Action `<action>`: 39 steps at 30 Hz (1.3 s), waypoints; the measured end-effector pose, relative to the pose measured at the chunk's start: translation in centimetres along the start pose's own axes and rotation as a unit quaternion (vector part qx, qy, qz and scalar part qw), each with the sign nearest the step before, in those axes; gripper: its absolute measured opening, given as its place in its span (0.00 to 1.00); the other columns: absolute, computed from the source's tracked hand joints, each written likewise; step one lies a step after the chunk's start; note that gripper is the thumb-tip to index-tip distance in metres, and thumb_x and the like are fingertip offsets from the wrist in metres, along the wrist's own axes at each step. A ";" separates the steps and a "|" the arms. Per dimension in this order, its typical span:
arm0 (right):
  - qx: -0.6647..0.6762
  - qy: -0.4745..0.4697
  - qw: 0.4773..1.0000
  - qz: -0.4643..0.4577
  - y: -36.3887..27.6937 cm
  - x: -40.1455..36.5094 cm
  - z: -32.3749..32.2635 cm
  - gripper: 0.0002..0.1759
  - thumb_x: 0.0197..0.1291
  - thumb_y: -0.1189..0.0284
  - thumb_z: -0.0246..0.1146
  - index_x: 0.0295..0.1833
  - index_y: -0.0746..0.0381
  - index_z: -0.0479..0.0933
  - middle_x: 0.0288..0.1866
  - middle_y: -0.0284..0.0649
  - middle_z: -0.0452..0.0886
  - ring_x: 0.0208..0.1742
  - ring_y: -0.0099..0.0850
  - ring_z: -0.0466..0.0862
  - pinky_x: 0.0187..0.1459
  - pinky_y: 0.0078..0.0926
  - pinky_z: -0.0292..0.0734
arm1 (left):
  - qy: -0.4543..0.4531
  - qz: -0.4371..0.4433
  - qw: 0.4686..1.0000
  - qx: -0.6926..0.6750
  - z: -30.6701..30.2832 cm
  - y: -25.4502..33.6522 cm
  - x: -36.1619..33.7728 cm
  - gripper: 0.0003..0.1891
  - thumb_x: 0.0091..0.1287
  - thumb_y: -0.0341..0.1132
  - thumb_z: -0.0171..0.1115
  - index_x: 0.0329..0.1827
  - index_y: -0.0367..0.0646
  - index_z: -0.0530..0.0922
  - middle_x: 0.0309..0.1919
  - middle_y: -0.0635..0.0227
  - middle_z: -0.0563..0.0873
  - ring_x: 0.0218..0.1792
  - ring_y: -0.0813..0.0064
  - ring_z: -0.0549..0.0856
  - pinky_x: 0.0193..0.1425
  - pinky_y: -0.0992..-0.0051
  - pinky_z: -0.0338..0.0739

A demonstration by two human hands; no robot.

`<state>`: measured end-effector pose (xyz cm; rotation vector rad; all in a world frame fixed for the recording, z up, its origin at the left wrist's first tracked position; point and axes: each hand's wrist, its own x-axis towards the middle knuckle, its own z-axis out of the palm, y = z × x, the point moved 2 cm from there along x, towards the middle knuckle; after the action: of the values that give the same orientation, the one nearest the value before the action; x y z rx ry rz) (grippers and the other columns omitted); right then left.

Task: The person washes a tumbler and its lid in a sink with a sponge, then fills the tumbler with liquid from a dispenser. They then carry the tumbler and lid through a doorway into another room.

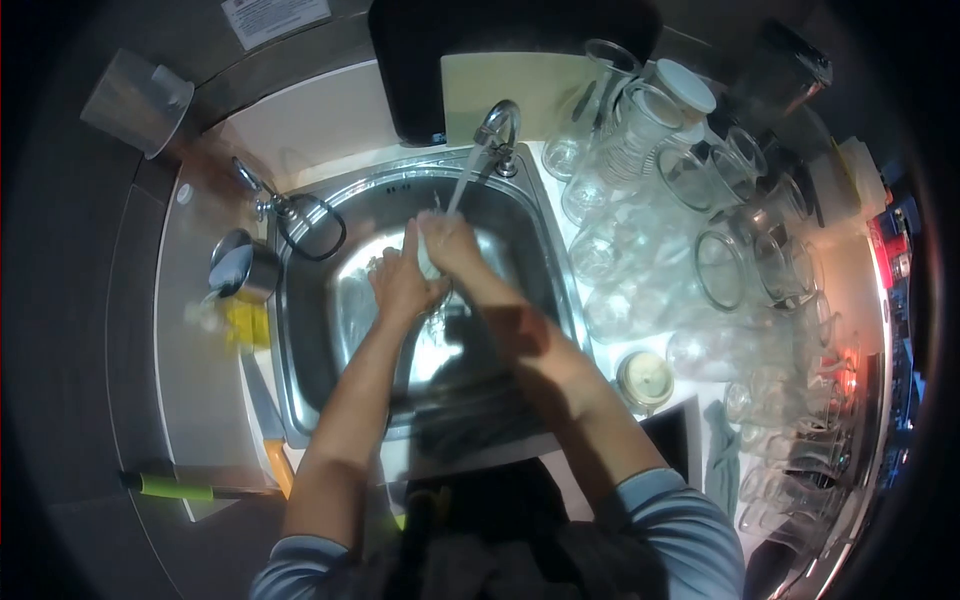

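Under the running tap [497, 125], my two hands meet over the steel sink [310, 330]. Between them is a pale, translucent object [428, 262], perhaps a piece of glassware; its shape is mostly covered. My left hand [402, 282] has its thumb and forefinger around the lower left side of it, the other fingers spread. My right hand [452, 243] is wrapped about its upper right side, directly in the water stream [463, 188]. Light reflects brightly off the wet sink bottom beneath.
Glass jars and carafes [720, 270] crowd the right counter, beside a lidded jar [646, 380] and a grey cloth [722, 450]. On the left are a metal cup [246, 268], a yellow sponge [247, 324], an orange-handled knife [277, 462], a green-handled knife [175, 488] and a second tap [248, 180].
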<state>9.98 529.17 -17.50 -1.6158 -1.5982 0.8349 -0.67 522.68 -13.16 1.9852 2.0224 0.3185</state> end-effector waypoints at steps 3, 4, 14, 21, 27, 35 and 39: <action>-0.074 0.003 0.995 -0.061 -1.3 0.0 -0.9 0.30 0.66 0.46 0.58 0.36 0.66 0.84 0.36 0.59 0.85 0.43 0.57 0.85 0.45 0.49 0.78 | -0.014 0.001 1.000 0.000 0.1 -0.6 1.1 0.52 0.51 0.45 0.78 0.79 0.47 0.58 0.51 0.47 0.82 0.56 0.50 0.83 0.57 0.55 0.77; -0.080 -0.011 0.995 -0.061 -1.6 0.0 -2.1 0.30 0.66 0.46 0.58 0.35 0.64 0.84 0.36 0.58 0.85 0.43 0.57 0.85 0.44 0.49 0.78 | -0.022 0.002 1.000 -0.009 -0.3 -0.4 1.2 0.51 0.51 0.43 0.78 0.78 0.46 0.60 0.51 0.49 0.82 0.56 0.52 0.83 0.57 0.55 0.77; 0.114 -0.066 0.991 0.022 -0.5 1.9 -5.5 0.21 0.60 0.56 0.68 0.40 0.66 0.85 0.40 0.54 0.87 0.42 0.47 0.88 0.46 0.40 0.80 | -0.116 0.080 0.876 -0.462 4.8 -3.2 3.6 0.45 0.50 0.40 0.82 0.70 0.38 0.66 0.55 0.59 0.82 0.56 0.64 0.83 0.61 0.65 0.79; 0.069 0.180 0.981 -0.011 -5.0 8.1 -8.9 0.25 0.64 0.61 0.63 0.59 0.68 0.72 0.49 0.51 0.84 0.52 0.42 0.84 0.57 0.41 0.76 | -0.373 -0.066 0.823 -0.424 5.2 -7.1 -1.3 0.36 0.58 0.49 0.76 0.64 0.37 0.75 0.51 0.57 0.86 0.47 0.67 0.88 0.48 0.68 0.84; 0.206 0.133 0.966 0.082 1.2 19.3 -6.0 0.36 0.62 0.61 0.62 0.69 0.73 0.65 0.65 0.60 0.74 0.69 0.46 0.74 0.73 0.42 0.62 | -0.409 -0.167 0.755 -0.484 2.6 -8.8 -3.8 0.35 0.63 0.55 0.70 0.66 0.39 0.76 0.49 0.60 0.87 0.43 0.70 0.89 0.47 0.70 0.85; -0.137 0.183 0.972 -0.061 -0.9 14.1 -6.9 0.40 0.62 0.63 0.59 0.77 0.67 0.58 0.69 0.59 0.71 0.71 0.55 0.71 0.71 0.47 0.66 | -0.325 -0.237 0.587 -0.703 2.7 -11.3 -3.7 0.38 0.64 0.61 0.67 0.68 0.39 0.74 0.55 0.56 0.84 0.49 0.62 0.87 0.49 0.62 0.87; -0.188 0.255 0.934 -0.167 0.1 11.7 -6.7 0.35 0.62 0.65 0.58 0.73 0.68 0.64 0.68 0.59 0.72 0.63 0.56 0.78 0.66 0.48 0.72 | -0.244 -0.241 0.463 -0.817 1.6 -9.6 -3.4 0.36 0.68 0.60 0.63 0.65 0.37 0.74 0.45 0.49 0.87 0.37 0.57 0.90 0.36 0.60 0.90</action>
<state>15.98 540.54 -13.57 -1.5721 -1.6316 -0.0827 -9.01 518.97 -17.92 0.1257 0.7755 0.8962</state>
